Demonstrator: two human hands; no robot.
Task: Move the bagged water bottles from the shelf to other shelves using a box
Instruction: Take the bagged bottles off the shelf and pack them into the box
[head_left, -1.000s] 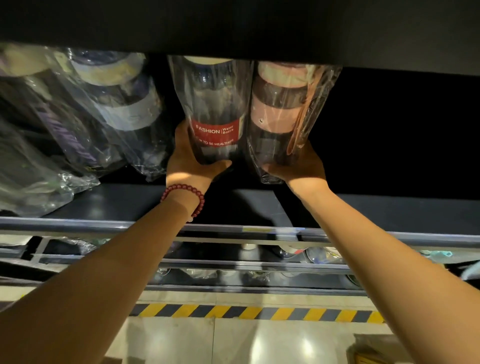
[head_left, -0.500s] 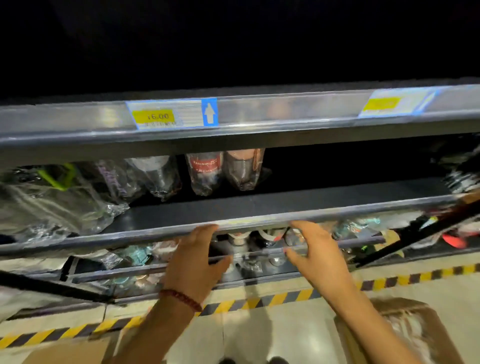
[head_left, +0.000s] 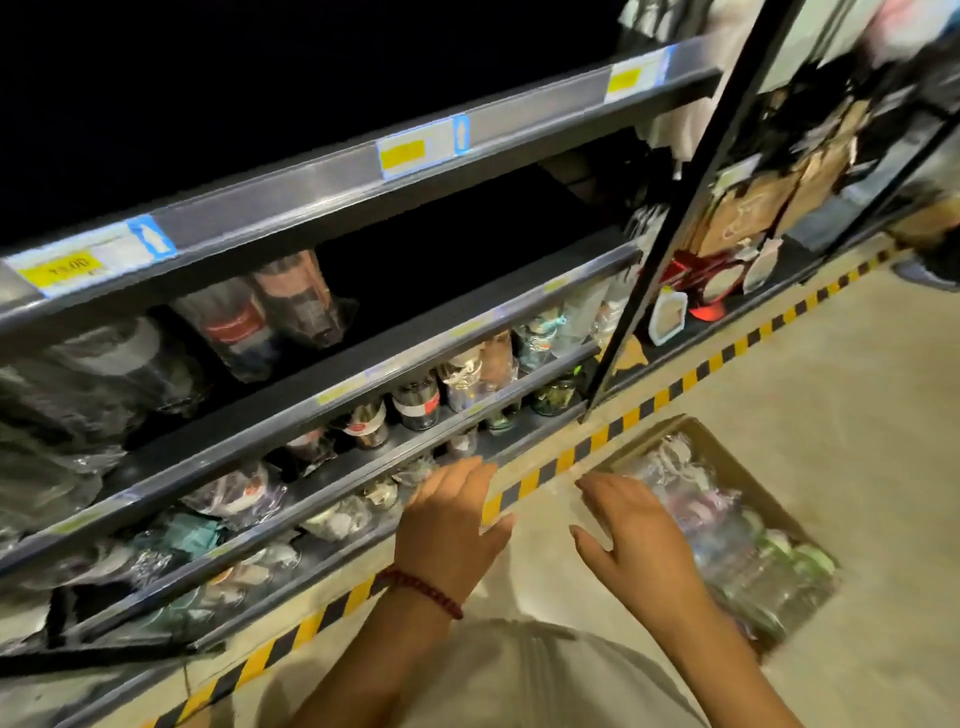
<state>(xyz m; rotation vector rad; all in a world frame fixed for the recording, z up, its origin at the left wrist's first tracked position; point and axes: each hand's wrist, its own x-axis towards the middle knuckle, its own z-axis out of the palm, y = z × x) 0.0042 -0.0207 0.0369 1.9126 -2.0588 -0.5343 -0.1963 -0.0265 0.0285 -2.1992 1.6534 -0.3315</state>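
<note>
Running slantwise across the view, a dark metal shelf unit (head_left: 332, 338) fills most of the scene, its rails carrying yellow price labels (head_left: 402, 153). On the upper lit shelf stand two bagged water bottles (head_left: 270, 317) side by side, one with a red band and one pinkish, both upright in clear wrap; more wrapped goods lie crumpled to their left. The lower shelves hold rows of smaller bagged bottles and jars, too blurred to tell apart. A black upright post (head_left: 691, 208) divides this unit from a neighbouring rack with red and brown items.

Below lies a pale floor (head_left: 831, 389) edged by a yellow-and-black hazard stripe (head_left: 649, 405) running along the shelf base. A cardboard box (head_left: 727, 452) sits on the floor just beyond the stripe, open at the top and packed with more bagged bottles (head_left: 737, 551).

Both hands hover over the floor between shelf and box, holding nothing. The left hand (head_left: 447, 525), with a red bead bracelet (head_left: 421, 592) at its wrist, has its fingers spread and relaxed near the lowest shelf edge. The right hand (head_left: 628, 535) is likewise spread and empty, its fingers over the near corner of the box.
</note>
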